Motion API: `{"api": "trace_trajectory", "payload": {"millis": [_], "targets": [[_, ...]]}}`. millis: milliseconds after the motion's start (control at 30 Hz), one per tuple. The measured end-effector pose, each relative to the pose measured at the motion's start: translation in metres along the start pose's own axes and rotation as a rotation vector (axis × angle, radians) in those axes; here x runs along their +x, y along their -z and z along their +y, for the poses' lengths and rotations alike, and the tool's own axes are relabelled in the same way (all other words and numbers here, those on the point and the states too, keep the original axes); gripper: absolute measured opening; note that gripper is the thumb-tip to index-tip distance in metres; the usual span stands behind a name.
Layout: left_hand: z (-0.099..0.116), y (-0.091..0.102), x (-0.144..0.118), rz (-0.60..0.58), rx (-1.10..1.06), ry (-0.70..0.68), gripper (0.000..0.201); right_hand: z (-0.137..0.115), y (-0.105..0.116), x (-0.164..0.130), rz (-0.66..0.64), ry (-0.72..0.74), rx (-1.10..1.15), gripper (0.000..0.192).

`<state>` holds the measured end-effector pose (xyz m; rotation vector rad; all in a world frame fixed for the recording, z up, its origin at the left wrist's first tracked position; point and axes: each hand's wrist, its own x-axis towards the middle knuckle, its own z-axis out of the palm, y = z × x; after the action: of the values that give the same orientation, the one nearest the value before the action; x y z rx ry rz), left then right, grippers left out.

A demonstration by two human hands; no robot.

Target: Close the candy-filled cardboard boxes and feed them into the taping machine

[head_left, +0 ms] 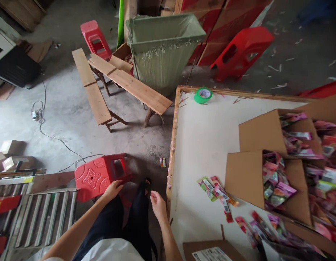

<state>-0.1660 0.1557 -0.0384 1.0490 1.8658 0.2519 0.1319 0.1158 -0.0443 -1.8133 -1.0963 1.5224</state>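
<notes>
**Left hand on red stool, right hand free**

Left hand [113, 188]: arm stretched forward and down, fingers curled over the near edge of the stool [99, 175]; looks like a light hold, not a full grasp. Right hand [157, 203]: loosely curled, holding nothing, hanging just beside the table [206, 145] edge.

Stool: red plastic, tipped on its side, patterned seat facing the roller conveyor [42, 217], just ahead of the left fingers.

Right of the right fingers: loose packets [215, 190] on the table. Beyond them, open box [268, 181] full of coloured packets. Further off: green tape [203, 95], lined bin [164, 47].
</notes>
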Motion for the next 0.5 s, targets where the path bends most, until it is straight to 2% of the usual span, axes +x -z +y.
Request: {"api": "trace_trajectory", "payload": {"millis": [67, 133, 233, 367, 433, 500], "targets": [[0.016, -0.002, 0.01, -0.016, -0.053, -0.002, 0.037, -0.005, 0.022, -0.008, 0.071, 0.02, -0.03, 0.042], [0.023, -0.003, 0.016, -0.011, -0.103, 0.014, 0.034, -0.007, 0.042, -0.01, 0.147, 0.0, -0.087, 0.045], [0.027, 0.005, 0.023, 0.029, -0.172, 0.051, 0.025, -0.013, 0.058, -0.004, 0.166, -0.02, -0.182, 0.042], [0.031, 0.032, 0.041, 0.117, -0.298, 0.112, 0.027, -0.047, 0.05, 0.023, 0.065, 0.048, -0.244, 0.036], [0.033, 0.05, 0.055, 0.18, -0.363, 0.17, 0.031, -0.074, 0.041, 0.05, -0.009, 0.045, -0.214, 0.036], [0.036, 0.069, 0.071, 0.238, -0.431, 0.248, 0.034, -0.104, 0.033, 0.09, -0.053, 0.028, -0.168, 0.039]]}}
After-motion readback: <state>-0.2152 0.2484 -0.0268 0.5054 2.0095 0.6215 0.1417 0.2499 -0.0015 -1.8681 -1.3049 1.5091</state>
